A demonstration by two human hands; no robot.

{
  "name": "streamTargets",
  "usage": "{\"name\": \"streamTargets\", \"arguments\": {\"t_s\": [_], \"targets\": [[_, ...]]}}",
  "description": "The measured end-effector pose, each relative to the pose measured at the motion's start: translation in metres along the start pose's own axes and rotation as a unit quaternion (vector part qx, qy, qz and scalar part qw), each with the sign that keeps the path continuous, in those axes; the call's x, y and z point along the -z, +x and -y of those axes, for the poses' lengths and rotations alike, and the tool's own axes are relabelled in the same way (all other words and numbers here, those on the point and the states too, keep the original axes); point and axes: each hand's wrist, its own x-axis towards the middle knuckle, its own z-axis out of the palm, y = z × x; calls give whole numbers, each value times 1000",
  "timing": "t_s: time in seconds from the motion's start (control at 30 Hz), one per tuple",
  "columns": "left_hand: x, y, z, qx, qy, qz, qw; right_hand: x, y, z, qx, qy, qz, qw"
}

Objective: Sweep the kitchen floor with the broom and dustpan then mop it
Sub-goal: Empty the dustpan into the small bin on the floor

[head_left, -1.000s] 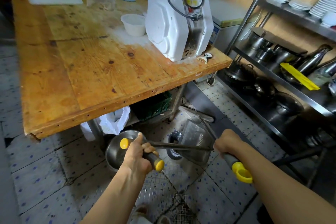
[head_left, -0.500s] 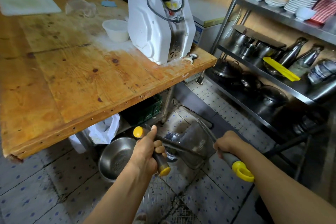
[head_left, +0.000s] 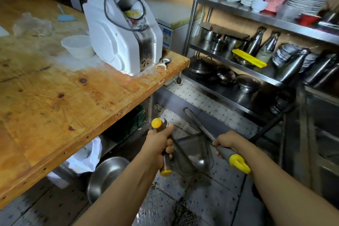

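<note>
My left hand (head_left: 159, 146) grips the dustpan's grey handle (head_left: 166, 161), which has a yellow cap at each end. The dark see-through dustpan (head_left: 191, 152) hangs tilted between my hands, above the blue-dotted tile floor (head_left: 216, 189). My right hand (head_left: 224, 141) grips the broom's grey handle (head_left: 226, 153), which ends in a yellow loop. The broom shaft (head_left: 199, 124) runs up and left from that hand toward the floor under the table's corner. Blur hides the broom head.
A wooden table (head_left: 55, 101) with a white machine (head_left: 121, 42) fills the left. Under it are a steel bowl (head_left: 106, 176), a white bag (head_left: 82, 159) and a green crate (head_left: 128, 124). Steel shelves (head_left: 238, 66) with pots line the right. A floor drain grate (head_left: 183, 214) lies near my feet.
The view has swung right and closer to the shelves. My left hand has turned the dustpan handle more upright and lifted the pan. My right hand keeps its grip on the broom.
</note>
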Motion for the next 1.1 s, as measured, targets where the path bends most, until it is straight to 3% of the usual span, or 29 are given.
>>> {"name": "streamTargets", "arguments": {"t_s": [0.43,0.77,0.93,1.1], "targets": [[-28,56,20,-29,206,102,973,10,19,-30,-68,208,-43,975],[-60,91,70,-43,366,90,925,33,45,-65,-129,331,-7,935],[-76,97,92,-45,438,60,896,42,70,-79,-148,349,23,925],[-90,103,104,-56,481,82,871,52,75,-80,-148,360,46,920]]}}
